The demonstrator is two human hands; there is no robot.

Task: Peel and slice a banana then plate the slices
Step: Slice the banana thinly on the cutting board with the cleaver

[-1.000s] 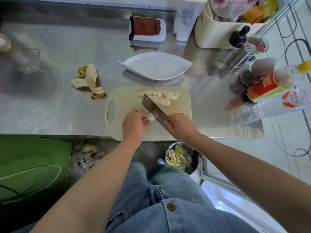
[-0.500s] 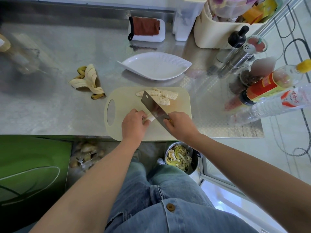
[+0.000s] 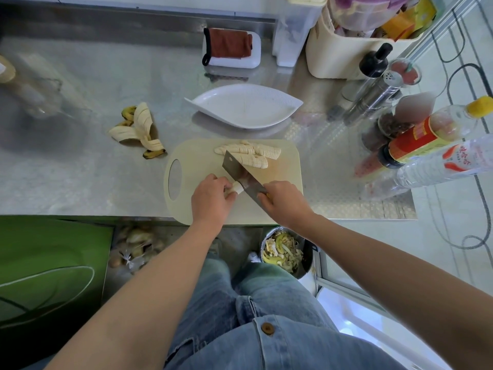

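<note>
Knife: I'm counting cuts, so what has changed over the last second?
Very little. The knife in the right hand rose a touch, then came back down beside the banana stub that the left hand holds. Nothing was taken up or let go. The slices, cutting board, peel and plate stayed put.

Steel counter (image 3: 93, 182) with cutting board (image 3: 202, 166), white plate (image 3: 245, 108), banana peel (image 3: 138, 126), red-labelled bottle (image 3: 416, 140), cream bin (image 3: 336, 54).
</note>
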